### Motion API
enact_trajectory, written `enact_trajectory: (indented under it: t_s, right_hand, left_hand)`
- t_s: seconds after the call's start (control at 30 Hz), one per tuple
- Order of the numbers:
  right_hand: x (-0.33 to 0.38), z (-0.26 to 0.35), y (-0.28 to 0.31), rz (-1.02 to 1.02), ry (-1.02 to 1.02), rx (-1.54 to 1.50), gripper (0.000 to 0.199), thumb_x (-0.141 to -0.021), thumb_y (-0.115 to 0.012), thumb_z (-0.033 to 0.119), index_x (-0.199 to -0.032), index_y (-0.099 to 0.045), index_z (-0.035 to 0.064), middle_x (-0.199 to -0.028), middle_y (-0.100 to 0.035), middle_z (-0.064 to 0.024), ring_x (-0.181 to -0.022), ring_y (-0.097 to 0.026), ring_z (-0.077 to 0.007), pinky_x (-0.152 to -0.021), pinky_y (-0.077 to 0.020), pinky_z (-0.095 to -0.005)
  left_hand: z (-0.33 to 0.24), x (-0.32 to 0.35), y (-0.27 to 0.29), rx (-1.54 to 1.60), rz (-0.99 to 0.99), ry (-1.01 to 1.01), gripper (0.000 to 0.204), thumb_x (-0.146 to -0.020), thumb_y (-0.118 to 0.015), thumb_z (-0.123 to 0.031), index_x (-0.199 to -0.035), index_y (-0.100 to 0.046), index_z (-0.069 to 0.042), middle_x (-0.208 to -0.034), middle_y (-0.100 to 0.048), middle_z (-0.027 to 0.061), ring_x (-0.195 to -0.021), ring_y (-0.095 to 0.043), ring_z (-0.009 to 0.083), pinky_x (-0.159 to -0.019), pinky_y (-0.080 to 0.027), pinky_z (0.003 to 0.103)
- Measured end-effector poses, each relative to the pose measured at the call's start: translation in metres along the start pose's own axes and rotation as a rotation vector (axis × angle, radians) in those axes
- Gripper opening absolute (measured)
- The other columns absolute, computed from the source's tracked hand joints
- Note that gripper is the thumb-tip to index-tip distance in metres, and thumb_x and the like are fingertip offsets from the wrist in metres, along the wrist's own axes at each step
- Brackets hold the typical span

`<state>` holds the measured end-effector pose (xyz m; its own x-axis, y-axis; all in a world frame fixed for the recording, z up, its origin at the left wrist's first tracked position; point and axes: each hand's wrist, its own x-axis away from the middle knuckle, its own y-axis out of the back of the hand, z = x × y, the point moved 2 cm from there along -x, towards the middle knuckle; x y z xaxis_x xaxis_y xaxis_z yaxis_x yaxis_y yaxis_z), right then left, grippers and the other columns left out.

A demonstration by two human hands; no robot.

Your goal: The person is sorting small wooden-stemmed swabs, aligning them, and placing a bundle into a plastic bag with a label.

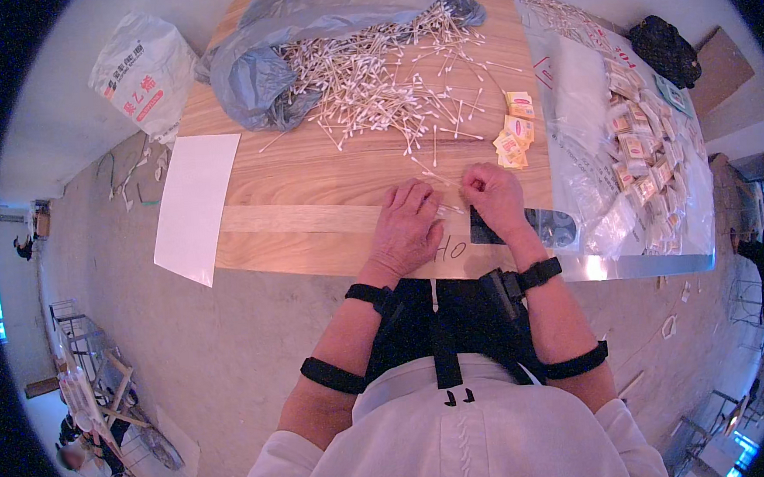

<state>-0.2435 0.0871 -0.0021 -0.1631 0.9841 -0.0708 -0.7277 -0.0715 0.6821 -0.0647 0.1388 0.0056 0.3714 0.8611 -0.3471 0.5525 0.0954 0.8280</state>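
Note:
My left hand [406, 230] lies palm down on the wooden table near its front edge, fingers stretched forward and thumb out to the side. A few loose cotton swabs [450, 209] rest between my two hands, touching or close to the left fingertips. To their right, my right hand [495, 200] is closed, thumb and fingers pressed together; anything in the pinch is too small to make out. Ahead of both hands spreads a big heap of cotton swabs [373, 86], partly inside a grey plastic bag [254, 80]. Several strays lie just beyond my fingers.
Small yellow printed cards [518, 130] lie beyond my right hand. A flat dark object [485, 229] is partly under that wrist. On the right, clear plastic [579, 95] holds many small packets [643, 148]. A white sheet [196, 197] overhangs the left edge; a white sack [146, 78] stands behind.

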Motion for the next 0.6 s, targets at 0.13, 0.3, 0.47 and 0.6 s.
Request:
enact_trajectory:
  t_s: [0.13, 0.3, 0.47, 0.6]
  right_hand:
    - [0.002, 0.003, -0.003, 0.013, 0.042, 0.020, 0.009, -0.073, -0.066, 0.016, -0.078, -0.062, 0.0090, -0.077, -0.063, -0.0102, -0.076, -0.062, -0.0310, -0.066, -0.0500, -0.0427]
    - [0.003, 0.004, -0.003, 0.031, 0.033, 0.063, 0.008, -0.074, -0.065, 0.017, -0.078, -0.062, 0.0101, -0.078, -0.063, -0.0096, -0.076, -0.063, -0.0309, -0.067, -0.0504, -0.0423]
    - [0.002, 0.008, -0.003, 0.045, 0.018, 0.041, 0.009, -0.074, -0.065, 0.018, -0.078, -0.063, 0.0102, -0.079, -0.064, -0.0099, -0.077, -0.063, -0.0318, -0.067, -0.0505, -0.0433]
    - [-0.008, 0.014, -0.004, 0.044, -0.109, 0.067, 0.015, -0.076, -0.065, 0.023, -0.079, -0.064, 0.0084, -0.081, -0.065, -0.0122, -0.078, -0.063, -0.0340, -0.069, -0.0503, -0.0457]
  left_hand:
    - [0.000, 0.000, 0.000, 0.000, 0.021, 0.057, 0.054, -0.073, -0.065, -0.018, -0.124, -0.052, -0.004, -0.128, -0.050, 0.0148, -0.126, -0.042, 0.0365, -0.108, -0.030, 0.049]
    - [-0.003, -0.005, -0.002, -0.105, 0.045, 0.066, 0.063, -0.080, -0.063, -0.023, -0.136, -0.043, -0.003, -0.143, -0.041, 0.0155, -0.138, -0.031, 0.0336, -0.113, -0.023, 0.049]
    - [0.001, -0.005, -0.007, -0.144, 0.053, 0.091, 0.061, -0.084, -0.060, -0.029, -0.135, -0.044, 0.002, -0.144, -0.040, 0.0152, -0.140, -0.028, 0.0309, -0.114, -0.022, 0.049]
    - [0.003, -0.003, -0.009, -0.189, 0.088, 0.122, 0.058, -0.084, -0.061, -0.028, -0.132, -0.048, 0.001, -0.140, -0.044, 0.0162, -0.137, -0.032, 0.0320, -0.114, -0.021, 0.049]
